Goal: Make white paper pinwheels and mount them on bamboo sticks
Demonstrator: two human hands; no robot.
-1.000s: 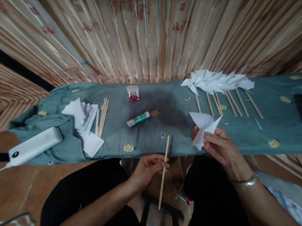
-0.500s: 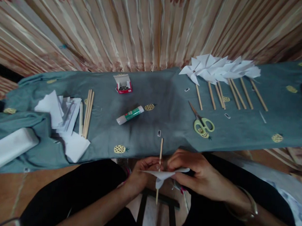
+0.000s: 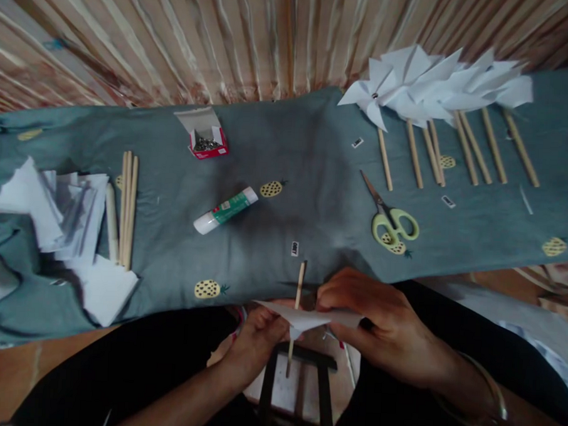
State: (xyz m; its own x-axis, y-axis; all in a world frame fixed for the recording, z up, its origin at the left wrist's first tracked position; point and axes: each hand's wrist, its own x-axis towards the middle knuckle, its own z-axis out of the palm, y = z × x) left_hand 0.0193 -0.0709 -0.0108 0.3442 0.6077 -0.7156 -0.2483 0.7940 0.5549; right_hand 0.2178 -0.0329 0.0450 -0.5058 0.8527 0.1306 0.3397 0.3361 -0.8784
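Just off the table's near edge, a white paper pinwheel (image 3: 310,318) is seen almost edge-on. A thin wooden stick (image 3: 300,288) crosses it, its ends showing above and below the paper. My left hand (image 3: 262,337) is closed at the pinwheel's left side, its fingers partly behind the paper. On the right side, my right hand (image 3: 378,321) pinches the paper between thumb and fingers. The join between stick and paper is hidden. Beyond my hands lie a green and white glue stick (image 3: 226,210) and scissors with green handles (image 3: 391,224).
Several white pinwheels on sticks (image 3: 425,87) lie overlapped at the back right. An open red box of metal pins (image 3: 207,140) stands at the back left. Farther left are loose wooden sticks (image 3: 128,212) and a heap of white paper pieces (image 3: 72,210). A pleated curtain (image 3: 254,42) hangs behind the table.
My view has come closer to the table, so its things look larger and more spread. The pinwheel has tilted slightly in my hands, and its lower flap shows less. Both hands keep their hold.
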